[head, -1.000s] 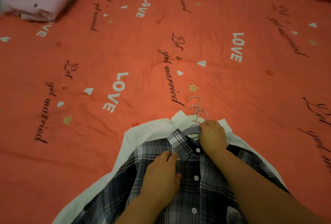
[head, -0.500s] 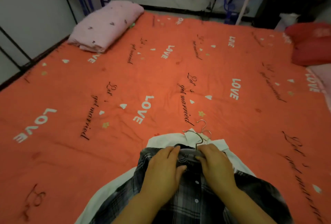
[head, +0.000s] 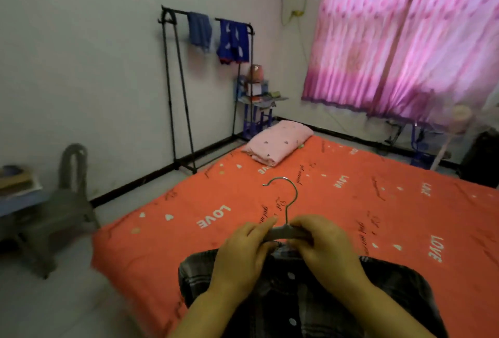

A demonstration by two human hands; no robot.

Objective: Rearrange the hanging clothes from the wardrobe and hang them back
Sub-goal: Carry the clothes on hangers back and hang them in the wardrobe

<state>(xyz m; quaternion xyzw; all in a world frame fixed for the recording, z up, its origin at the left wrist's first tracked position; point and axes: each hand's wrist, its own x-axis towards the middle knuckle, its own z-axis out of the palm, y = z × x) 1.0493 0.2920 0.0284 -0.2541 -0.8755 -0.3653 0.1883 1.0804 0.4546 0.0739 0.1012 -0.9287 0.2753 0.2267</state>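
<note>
A dark plaid shirt (head: 310, 302) hangs on a grey hanger (head: 286, 233) with a metal hook, lifted above the orange bed. My left hand (head: 243, 256) grips the hanger's left shoulder. My right hand (head: 324, 248) grips its right shoulder. The hook points up and curls left. A black clothes rack (head: 172, 89) stands against the far wall with two blue garments (head: 233, 40) draped over its top bar. The white shirt is out of sight.
The orange bed (head: 351, 202) fills the middle of the room, with a folded pink blanket (head: 278, 143) at its far end. A grey chair (head: 62, 202) stands at the left. Pink curtains (head: 405, 40) cover the window, and a small cluttered shelf (head: 256, 100) sits beside the rack.
Both hands took hold of the hanger and lifted the plaid shirt off the bed. My view rose from the bedspread to the room and the rack.
</note>
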